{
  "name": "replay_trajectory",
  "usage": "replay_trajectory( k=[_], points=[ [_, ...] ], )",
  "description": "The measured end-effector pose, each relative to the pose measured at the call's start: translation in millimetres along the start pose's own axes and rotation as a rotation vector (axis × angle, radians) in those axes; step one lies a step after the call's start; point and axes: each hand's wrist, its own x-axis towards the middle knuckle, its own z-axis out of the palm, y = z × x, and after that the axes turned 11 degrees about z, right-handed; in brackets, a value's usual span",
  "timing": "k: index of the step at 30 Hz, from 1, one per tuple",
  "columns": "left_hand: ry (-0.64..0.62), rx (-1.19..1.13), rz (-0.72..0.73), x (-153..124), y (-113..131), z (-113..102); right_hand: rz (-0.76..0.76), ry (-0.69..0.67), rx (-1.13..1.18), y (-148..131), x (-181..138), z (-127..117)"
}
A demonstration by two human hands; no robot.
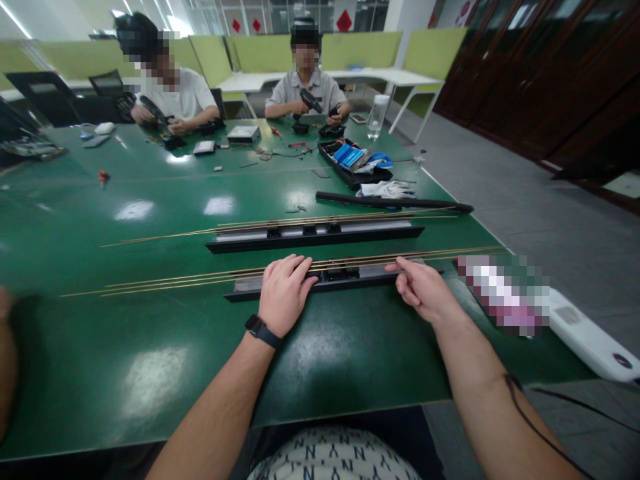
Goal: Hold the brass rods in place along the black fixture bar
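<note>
Palm down, my left hand (286, 293) curls over a long black rail (370, 283) with a grey inner face, its thumb along the near side. Several thin brass-coloured rods (165, 281) lie lengthwise over this rail, passing by my left fingers. At the rail's right part, my right hand (423, 287) has its index finger stretched out against the rods and its thumb apart below. Dark blocks (343, 272) sit in the rail between my hands. Behind it lies a second black rail (315, 238), also with thin rods above it.
A black bar (395, 201), white gloves (387, 189) and a black tray (357, 177) with blue items lie farther back. A white device (590, 337) is at the right edge. Two people (173, 97) work across the green table (125, 353); another person's arm (6, 360) shows at left.
</note>
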Motion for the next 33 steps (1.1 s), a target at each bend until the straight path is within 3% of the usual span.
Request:
replay_trajectory(
  k=[33],
  points=[
    [-0.016,0.055,0.021,-0.9,3.5,2.2,-0.034,0.091,0.122,-1.2,3.0,-5.7]
  ],
)
